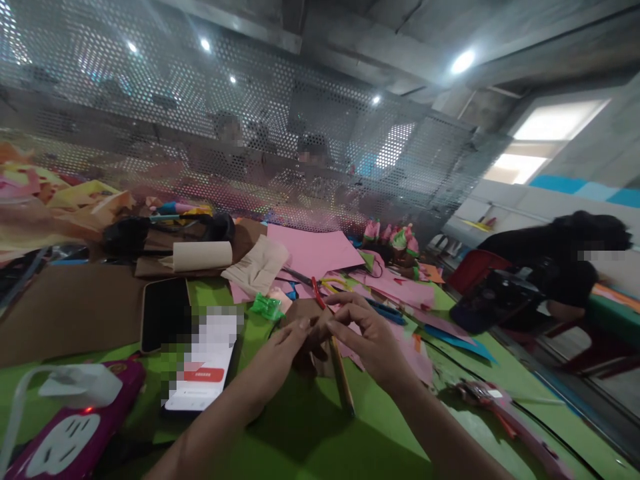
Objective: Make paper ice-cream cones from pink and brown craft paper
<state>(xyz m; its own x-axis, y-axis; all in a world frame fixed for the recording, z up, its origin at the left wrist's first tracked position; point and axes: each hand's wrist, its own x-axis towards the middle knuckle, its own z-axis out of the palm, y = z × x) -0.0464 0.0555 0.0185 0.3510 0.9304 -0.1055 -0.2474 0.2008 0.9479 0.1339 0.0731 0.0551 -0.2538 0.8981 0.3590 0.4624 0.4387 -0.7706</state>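
In the head view, my left hand (285, 350) and my right hand (367, 333) meet over the green table. The fingertips of both pinch a small piece of brown paper (303, 310), partly hidden behind the fingers. Just under my right hand lies a thin wooden stick (343, 383), perhaps a pencil, pointing toward me. Beyond the fingertips are a red handle (318, 293) and a yellow handle (334, 285), whose tools are partly covered. A crumpled green wrapper (267, 306) sits to the left of the brown paper.
Two phones (166, 313) (207, 360) and a purple power strip (75, 427) lie on the left. Pink paper sheets (313, 250) and a cardboard roll (203, 256) are farther back. A pink glue gun (515, 420) rests at right; a person (550, 267) bends over beyond it.
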